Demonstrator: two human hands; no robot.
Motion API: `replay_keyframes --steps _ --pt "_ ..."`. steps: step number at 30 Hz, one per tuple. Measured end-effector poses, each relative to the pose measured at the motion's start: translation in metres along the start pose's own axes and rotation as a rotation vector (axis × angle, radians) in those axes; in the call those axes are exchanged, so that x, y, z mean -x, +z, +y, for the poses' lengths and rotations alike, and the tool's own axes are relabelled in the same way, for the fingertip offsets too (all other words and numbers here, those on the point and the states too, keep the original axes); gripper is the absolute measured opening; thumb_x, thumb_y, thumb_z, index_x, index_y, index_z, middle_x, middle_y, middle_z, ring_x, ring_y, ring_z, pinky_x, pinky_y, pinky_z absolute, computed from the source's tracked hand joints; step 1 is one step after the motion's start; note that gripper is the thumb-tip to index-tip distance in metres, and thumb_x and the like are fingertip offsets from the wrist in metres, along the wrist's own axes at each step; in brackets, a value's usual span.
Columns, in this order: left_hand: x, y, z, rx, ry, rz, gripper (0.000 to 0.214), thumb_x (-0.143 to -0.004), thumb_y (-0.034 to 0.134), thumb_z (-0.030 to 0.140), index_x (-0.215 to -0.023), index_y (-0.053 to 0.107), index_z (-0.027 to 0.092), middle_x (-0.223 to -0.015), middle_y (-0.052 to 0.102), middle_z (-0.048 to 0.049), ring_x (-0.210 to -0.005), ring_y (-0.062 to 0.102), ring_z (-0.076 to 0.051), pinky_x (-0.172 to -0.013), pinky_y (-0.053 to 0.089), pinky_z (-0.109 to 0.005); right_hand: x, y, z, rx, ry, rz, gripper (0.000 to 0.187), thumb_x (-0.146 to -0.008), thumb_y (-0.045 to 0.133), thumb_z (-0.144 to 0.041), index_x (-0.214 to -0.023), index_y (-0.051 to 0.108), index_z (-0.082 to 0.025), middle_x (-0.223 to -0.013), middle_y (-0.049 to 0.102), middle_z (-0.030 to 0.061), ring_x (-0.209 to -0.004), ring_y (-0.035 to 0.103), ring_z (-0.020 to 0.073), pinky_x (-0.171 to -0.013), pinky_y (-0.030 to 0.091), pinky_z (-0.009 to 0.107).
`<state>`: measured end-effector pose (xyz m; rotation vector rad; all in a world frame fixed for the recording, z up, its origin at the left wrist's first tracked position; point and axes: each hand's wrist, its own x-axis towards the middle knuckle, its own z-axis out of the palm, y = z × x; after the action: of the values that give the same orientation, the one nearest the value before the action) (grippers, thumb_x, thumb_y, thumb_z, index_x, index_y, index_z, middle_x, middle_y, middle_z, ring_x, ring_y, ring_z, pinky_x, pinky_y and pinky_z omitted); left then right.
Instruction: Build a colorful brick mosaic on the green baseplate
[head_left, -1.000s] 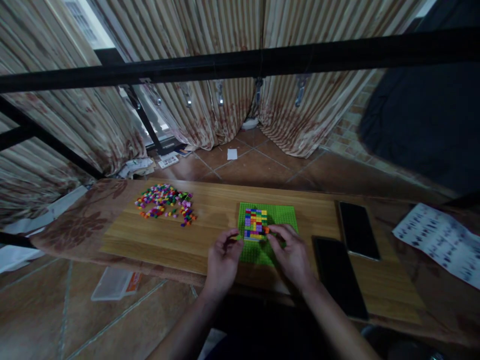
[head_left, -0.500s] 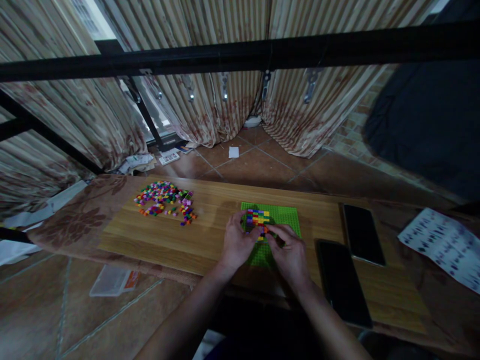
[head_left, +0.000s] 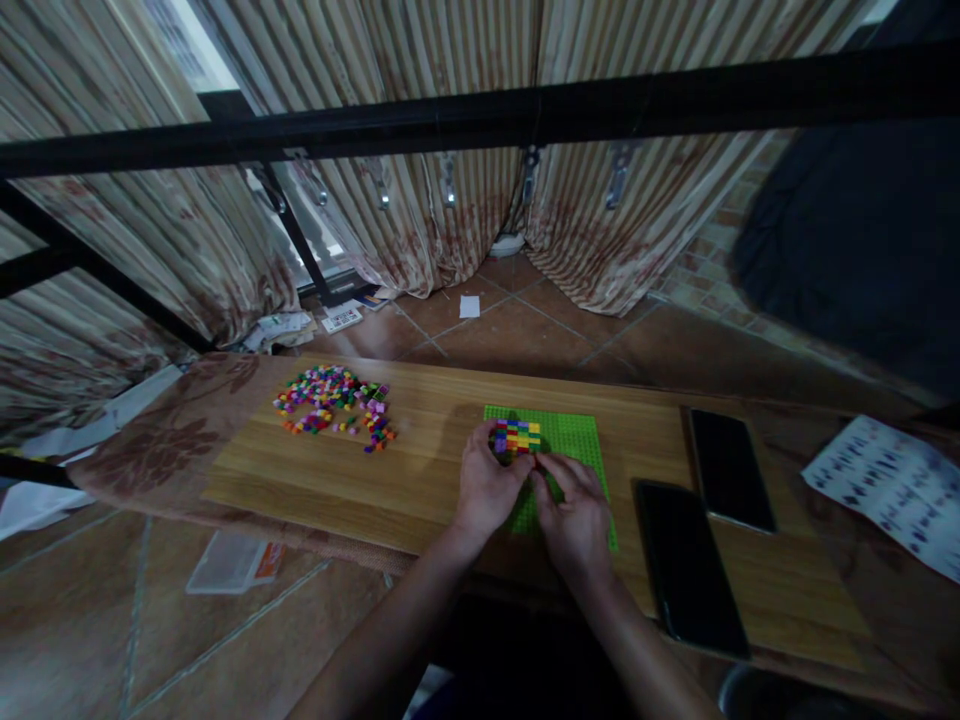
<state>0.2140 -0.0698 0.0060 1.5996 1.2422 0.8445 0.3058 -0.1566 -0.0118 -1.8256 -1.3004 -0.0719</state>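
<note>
A small block of colourful toy bricks [head_left: 517,434], in rows of yellow, red, blue, purple and green, is on the green studded baseplate [head_left: 574,433]. My left hand [head_left: 484,488] curls round the block's left side, its index finger at the far left corner and its thumb along the near edge. Close by on the right, my right hand [head_left: 579,510] has its fingers pinched at the block's near edge, on a small orange-red brick [head_left: 533,460]. The fingertips of both hands almost meet there and hide the near rows.
Loose bricks [head_left: 330,385] lie heaped on the left of the wooden board [head_left: 420,480]. Two dark phone-like slabs [head_left: 690,565] lie to the right, beside a printed sheet [head_left: 889,490]. A clear plastic case [head_left: 225,563] is on the floor. A black bar [head_left: 465,115] crosses ahead.
My fingertips have drawn closer together over the block's near edge, covering the lower bricks that showed before. The view has shifted slightly.
</note>
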Motion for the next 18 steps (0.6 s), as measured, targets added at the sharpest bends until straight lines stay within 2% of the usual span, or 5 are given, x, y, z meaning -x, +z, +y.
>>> replay_keyframes --steps 4,14,18 --pt "0.0002 0.0012 0.0000 0.001 -0.002 -0.001 0.059 -0.070 0.071 0.025 -0.124 0.050 0.014 -0.116 0.063 -0.0127 -0.111 0.058 -0.024 -0.097 0.044 -0.038 0.0066 -0.0009 -0.0017 -0.002 0.019 0.024 0.024 -0.092 0.052 -0.027 -0.105 0.069 -0.016 -0.101 0.067 0.0084 -0.096 0.059 0.0213 -0.086 0.049 0.037" --pt "-0.0003 0.0034 -0.0011 0.015 -0.014 0.007 0.057 -0.069 0.072 0.023 -0.122 0.052 0.015 -0.110 0.065 -0.0111 -0.105 0.061 -0.023 -0.095 0.046 -0.038 0.0096 0.0010 -0.0005 0.112 -0.106 0.036 0.025 -0.093 0.048 -0.022 -0.104 0.069 -0.015 -0.103 0.066 0.0099 -0.092 0.057 0.0212 -0.080 0.050 0.035" --pt "-0.0019 0.0063 -0.0016 0.023 -0.034 0.012 0.058 -0.068 0.070 0.019 -0.123 0.051 0.015 -0.110 0.065 -0.0111 -0.103 0.062 -0.022 -0.094 0.046 -0.038 0.0102 0.0009 -0.0001 0.150 -0.118 -0.003 0.028 -0.094 0.045 -0.023 -0.110 0.068 -0.017 -0.107 0.065 0.0108 -0.093 0.056 0.0225 -0.080 0.050 0.037"
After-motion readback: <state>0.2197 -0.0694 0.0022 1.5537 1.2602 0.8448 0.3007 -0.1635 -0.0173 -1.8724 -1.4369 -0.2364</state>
